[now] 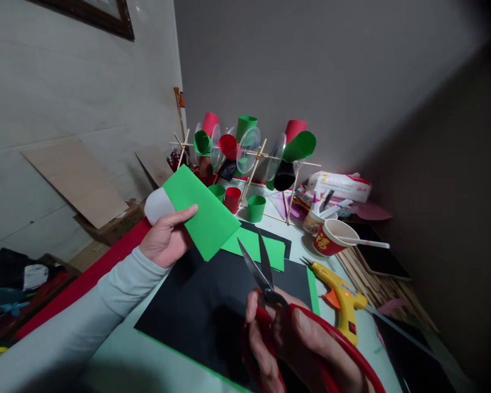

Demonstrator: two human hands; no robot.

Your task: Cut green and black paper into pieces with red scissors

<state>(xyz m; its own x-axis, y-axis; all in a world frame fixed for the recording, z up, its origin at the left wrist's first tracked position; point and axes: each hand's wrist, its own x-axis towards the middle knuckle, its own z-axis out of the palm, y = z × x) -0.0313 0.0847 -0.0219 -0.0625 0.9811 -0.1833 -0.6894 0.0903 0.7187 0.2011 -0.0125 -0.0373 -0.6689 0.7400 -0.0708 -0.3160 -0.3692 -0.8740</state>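
My left hand [167, 236] grips a green paper piece [204, 215] by its left side, thumb on top, and holds it up tilted over the table. A white rounded thing [159, 205] shows behind that hand; whether I hold it too, I cannot tell. In my right hand [298, 333] is a pair of scissors [262, 271] with red handles, fingers in the loops. Its blades are parted and point toward the green piece, apart from it. Below both hands lies a large black sheet [188, 311] with green edges showing beneath. Green strips [270, 251] lie beyond it.
Behind stands a stick frame [251, 174] with clear discs and red, green and black paper cups. A green cup [256, 209] and a red cup [232, 200] sit before it. Rightward are a yellow glue gun [341, 295], a paper bowl [331, 240] and wooden sticks [366, 273].
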